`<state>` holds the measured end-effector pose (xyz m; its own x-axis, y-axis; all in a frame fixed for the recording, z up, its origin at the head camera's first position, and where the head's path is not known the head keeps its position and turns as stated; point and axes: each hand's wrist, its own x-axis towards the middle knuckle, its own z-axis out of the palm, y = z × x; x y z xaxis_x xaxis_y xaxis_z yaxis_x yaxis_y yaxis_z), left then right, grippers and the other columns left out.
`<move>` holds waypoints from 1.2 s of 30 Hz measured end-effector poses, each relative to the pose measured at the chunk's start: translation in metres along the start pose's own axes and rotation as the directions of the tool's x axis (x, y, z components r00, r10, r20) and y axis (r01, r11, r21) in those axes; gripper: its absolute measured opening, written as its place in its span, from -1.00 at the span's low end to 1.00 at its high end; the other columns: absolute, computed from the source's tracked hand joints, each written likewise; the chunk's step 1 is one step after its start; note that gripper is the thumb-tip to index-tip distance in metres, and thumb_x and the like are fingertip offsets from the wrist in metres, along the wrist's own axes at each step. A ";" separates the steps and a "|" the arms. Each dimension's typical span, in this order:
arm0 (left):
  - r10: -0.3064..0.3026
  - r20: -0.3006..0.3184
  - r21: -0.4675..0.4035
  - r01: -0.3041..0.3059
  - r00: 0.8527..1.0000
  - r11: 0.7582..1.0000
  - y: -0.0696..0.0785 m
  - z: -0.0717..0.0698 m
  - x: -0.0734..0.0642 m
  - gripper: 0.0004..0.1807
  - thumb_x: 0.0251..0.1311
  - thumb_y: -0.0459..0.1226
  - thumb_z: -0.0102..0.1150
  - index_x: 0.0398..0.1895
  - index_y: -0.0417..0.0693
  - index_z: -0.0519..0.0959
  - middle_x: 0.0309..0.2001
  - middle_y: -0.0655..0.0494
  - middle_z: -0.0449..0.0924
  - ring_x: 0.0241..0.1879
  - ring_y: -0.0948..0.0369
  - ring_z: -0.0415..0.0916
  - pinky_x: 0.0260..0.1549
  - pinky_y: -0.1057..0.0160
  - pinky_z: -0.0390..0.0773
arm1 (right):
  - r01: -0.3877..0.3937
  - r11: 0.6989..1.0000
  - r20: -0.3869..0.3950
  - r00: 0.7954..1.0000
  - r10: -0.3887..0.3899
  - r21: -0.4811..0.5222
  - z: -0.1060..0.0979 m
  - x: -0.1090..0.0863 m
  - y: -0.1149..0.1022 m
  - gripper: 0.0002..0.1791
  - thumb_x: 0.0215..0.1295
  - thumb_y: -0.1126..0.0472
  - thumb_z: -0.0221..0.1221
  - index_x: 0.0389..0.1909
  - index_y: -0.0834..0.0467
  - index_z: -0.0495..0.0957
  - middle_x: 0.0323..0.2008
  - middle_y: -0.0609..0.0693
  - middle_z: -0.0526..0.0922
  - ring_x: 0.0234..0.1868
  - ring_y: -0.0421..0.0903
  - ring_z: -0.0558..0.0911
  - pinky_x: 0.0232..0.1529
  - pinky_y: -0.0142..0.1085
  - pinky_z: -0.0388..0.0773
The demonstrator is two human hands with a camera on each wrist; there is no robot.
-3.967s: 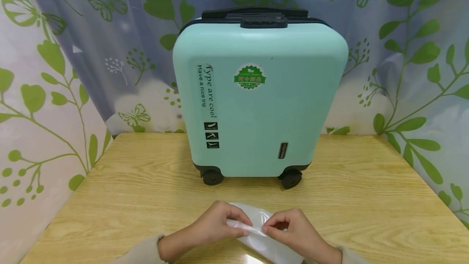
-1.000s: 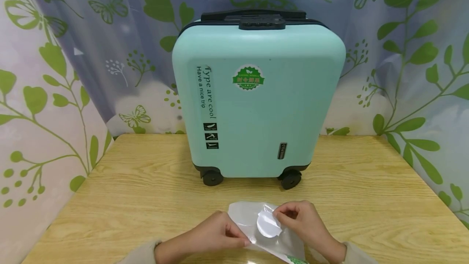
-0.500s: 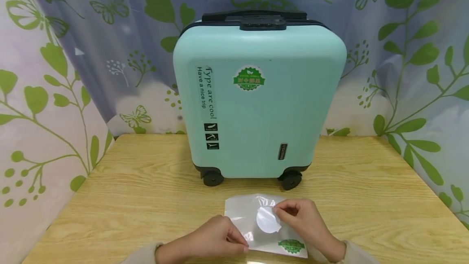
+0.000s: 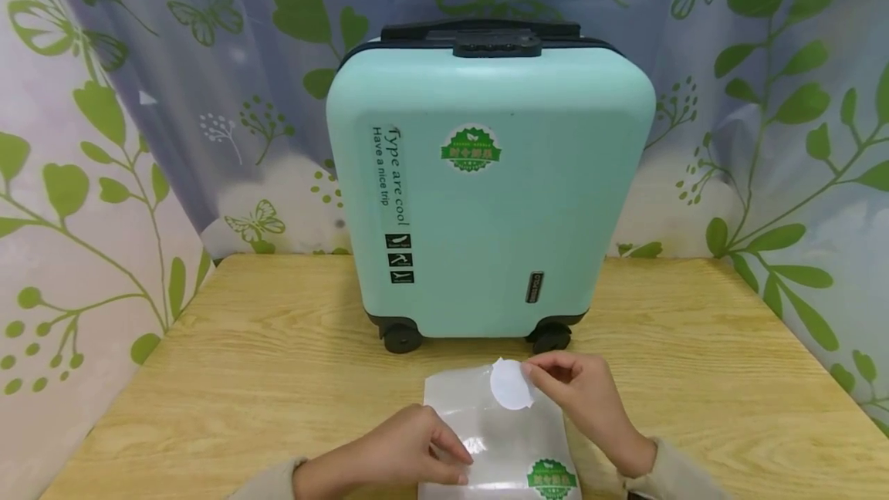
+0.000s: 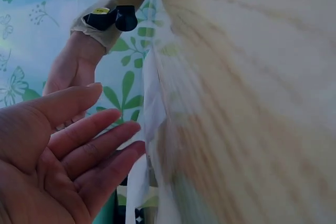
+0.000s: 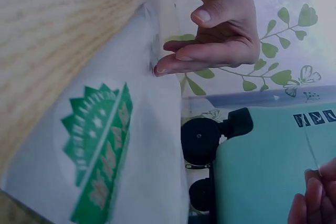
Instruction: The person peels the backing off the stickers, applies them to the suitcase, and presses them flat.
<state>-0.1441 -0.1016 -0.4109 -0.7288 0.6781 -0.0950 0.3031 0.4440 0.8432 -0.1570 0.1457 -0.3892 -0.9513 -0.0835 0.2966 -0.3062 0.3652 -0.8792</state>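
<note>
A round sticker [image 4: 511, 386], its white back turned up, is pinched at its right edge between the thumb and forefinger of my right hand [image 4: 590, 400]. Edge-on, the sticker [image 6: 311, 148] looks thin in the right wrist view. Below it lies a glossy translucent backing sheet [image 4: 479, 415], which bears a green badge-shaped sticker [image 4: 552, 477] at its lower right. My left hand [image 4: 410, 450] is over the sheet's left part. In the left wrist view, the left hand [image 5: 79, 150] has its thumb apart from its loosely extended fingers; whether the fingertips touch the sheet is unclear.
A mint-green suitcase [image 4: 486, 214] stands upright on its black wheels [image 4: 403, 338] behind the hands. Another green badge sticker [image 4: 470, 148] is on its upper front. The wooden table [image 4: 264, 330] ends at a patterned curtain [image 4: 278, 122].
The sheet has been unfolded and lies flatter, showing its green sticker. My right hand has peeled the round sticker and moved upward with it. My left fingers have parted from the sheet's edge.
</note>
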 end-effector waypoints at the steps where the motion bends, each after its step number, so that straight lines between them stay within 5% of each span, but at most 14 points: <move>1: 0.002 -0.002 -0.008 -0.002 1.000 1.000 0.000 -0.001 0.001 -0.84 -0.03 -0.25 0.42 -0.36 -0.09 0.75 -0.36 0.27 0.72 -0.42 0.52 0.56 -0.42 0.51 0.53 | 0.012 1.000 -0.016 1.000 -0.012 0.006 -0.001 0.001 -0.001 -0.93 0.13 0.26 0.32 -0.42 0.19 0.70 -0.48 -0.01 0.71 -0.54 -0.28 0.55 -0.51 -0.38 0.52; 11: 0.062 -0.098 -0.085 -0.071 0.993 0.994 0.020 -0.019 0.007 -0.79 0.10 -0.27 0.32 -0.23 -0.19 0.71 -0.25 0.07 0.72 -0.26 0.43 0.60 -0.34 0.46 0.57 | 0.127 0.992 -0.095 0.987 -0.126 0.002 -0.003 0.006 -0.005 -0.96 0.11 0.33 0.32 -0.40 0.22 0.70 -0.48 0.02 0.70 -0.55 -0.29 0.55 -0.54 -0.40 0.52; 24: 0.189 -0.256 -0.096 -0.220 0.948 0.971 0.049 -0.031 0.016 -0.74 0.16 -0.23 0.28 -0.13 -0.17 0.68 -0.16 0.02 0.69 -0.27 0.38 0.62 -0.36 0.38 0.61 | 0.153 0.988 -0.122 0.980 -0.157 -0.037 -0.002 0.010 -0.006 -0.96 0.12 0.32 0.31 -0.39 0.20 0.71 -0.46 0.00 0.71 -0.51 -0.30 0.58 -0.51 -0.41 0.53; 36: 0.138 -0.252 -0.105 -0.169 0.958 0.980 0.052 -0.032 0.021 -0.77 0.18 -0.22 0.25 -0.15 -0.13 0.70 -0.19 0.04 0.70 -0.34 0.42 0.59 -0.41 0.40 0.58 | 0.255 0.967 -0.149 0.957 -0.249 0.020 0.002 0.007 -0.009 -0.92 0.10 0.44 0.28 -0.40 0.23 0.70 -0.45 0.04 0.71 -0.46 -0.29 0.62 -0.46 -0.44 0.56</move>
<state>-0.1638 -0.0831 -0.3522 -0.8108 0.5634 0.1589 0.3560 0.2591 0.8978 -0.1607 0.1402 -0.3799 -0.8289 -0.0332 0.5585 -0.5393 0.3128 -0.7818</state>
